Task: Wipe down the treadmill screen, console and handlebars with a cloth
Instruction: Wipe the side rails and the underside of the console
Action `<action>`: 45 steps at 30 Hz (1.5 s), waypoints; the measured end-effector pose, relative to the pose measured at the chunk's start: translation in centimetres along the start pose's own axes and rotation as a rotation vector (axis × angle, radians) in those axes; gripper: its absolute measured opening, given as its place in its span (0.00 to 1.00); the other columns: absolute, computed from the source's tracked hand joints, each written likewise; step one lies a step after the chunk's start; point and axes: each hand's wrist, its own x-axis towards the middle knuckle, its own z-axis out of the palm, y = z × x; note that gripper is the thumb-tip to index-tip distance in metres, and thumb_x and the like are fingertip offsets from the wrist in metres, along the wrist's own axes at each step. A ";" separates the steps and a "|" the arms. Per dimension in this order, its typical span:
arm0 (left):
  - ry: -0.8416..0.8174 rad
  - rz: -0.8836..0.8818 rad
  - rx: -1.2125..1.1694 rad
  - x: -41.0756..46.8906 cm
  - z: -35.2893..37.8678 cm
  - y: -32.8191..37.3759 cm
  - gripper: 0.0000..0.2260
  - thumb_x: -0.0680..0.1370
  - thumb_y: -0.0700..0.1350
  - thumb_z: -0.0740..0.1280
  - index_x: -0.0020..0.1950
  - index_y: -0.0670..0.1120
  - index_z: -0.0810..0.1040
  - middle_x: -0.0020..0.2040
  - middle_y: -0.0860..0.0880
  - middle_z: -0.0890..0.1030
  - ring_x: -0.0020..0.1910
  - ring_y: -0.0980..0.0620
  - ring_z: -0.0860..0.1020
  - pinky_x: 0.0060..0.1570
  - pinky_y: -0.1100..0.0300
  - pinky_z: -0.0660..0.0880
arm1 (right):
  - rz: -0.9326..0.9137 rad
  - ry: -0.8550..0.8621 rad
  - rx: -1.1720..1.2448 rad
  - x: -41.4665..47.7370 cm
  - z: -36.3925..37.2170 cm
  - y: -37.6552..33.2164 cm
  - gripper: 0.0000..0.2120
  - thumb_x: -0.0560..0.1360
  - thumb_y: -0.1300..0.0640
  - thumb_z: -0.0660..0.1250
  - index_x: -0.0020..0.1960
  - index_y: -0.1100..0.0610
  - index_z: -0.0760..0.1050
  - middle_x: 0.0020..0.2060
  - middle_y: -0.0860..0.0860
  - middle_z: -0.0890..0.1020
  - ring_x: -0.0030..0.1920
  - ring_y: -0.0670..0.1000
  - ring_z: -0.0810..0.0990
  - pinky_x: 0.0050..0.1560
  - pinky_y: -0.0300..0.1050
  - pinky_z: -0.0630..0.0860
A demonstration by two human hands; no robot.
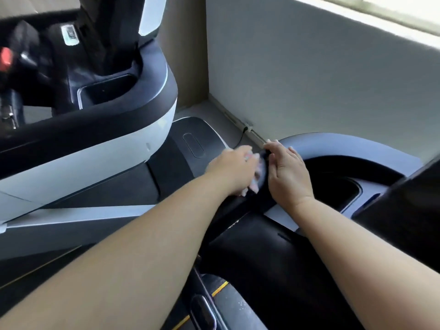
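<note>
A black handlebar [259, 198] runs from the treadmill's right side toward the middle of the head view. My left hand [232, 169] presses a pale pinkish cloth [258, 173] against the bar's left side; most of the cloth is hidden under the hand. My right hand [287, 173] is wrapped over the same bar from the right, fingers curled around its far end. The two hands nearly touch. The grey and black console [333, 148] curves around behind the right hand. A dark screen edge [409, 210] shows at the right.
A second treadmill's white and black console [133, 129] stands at the left, with a red safety clip [6, 58]. A grey wall [309, 79] rises behind, with a wall socket and cable [247, 127] at floor level. The belt deck [228, 303] lies below.
</note>
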 end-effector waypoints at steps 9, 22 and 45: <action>0.008 0.050 0.056 -5.7 -1.5 -5.3 0.24 0.75 0.62 0.62 0.70 0.62 0.67 0.66 0.60 0.71 0.54 0.58 0.76 0.54 0.61 0.68 | 0.116 0.126 0.134 0.8 0.0 -0.5 0.26 0.70 0.61 0.51 0.65 0.58 0.74 0.55 0.59 0.81 0.57 0.60 0.77 0.61 0.48 0.71; 0.108 0.315 0.273 1.2 3.0 2.6 0.30 0.77 0.56 0.62 0.77 0.53 0.55 0.75 0.48 0.58 0.73 0.44 0.59 0.68 0.48 0.60 | 0.328 0.292 0.192 0.7 -1.2 0.9 0.21 0.70 0.64 0.53 0.60 0.58 0.75 0.60 0.57 0.78 0.62 0.57 0.74 0.58 0.37 0.64; 0.094 0.051 0.203 -4.8 0.5 -3.7 0.41 0.66 0.66 0.70 0.74 0.54 0.60 0.73 0.50 0.63 0.69 0.46 0.66 0.64 0.52 0.67 | 0.013 -0.079 -0.136 -1.5 -0.2 -1.2 0.17 0.80 0.60 0.54 0.65 0.51 0.74 0.71 0.48 0.70 0.76 0.51 0.58 0.75 0.51 0.47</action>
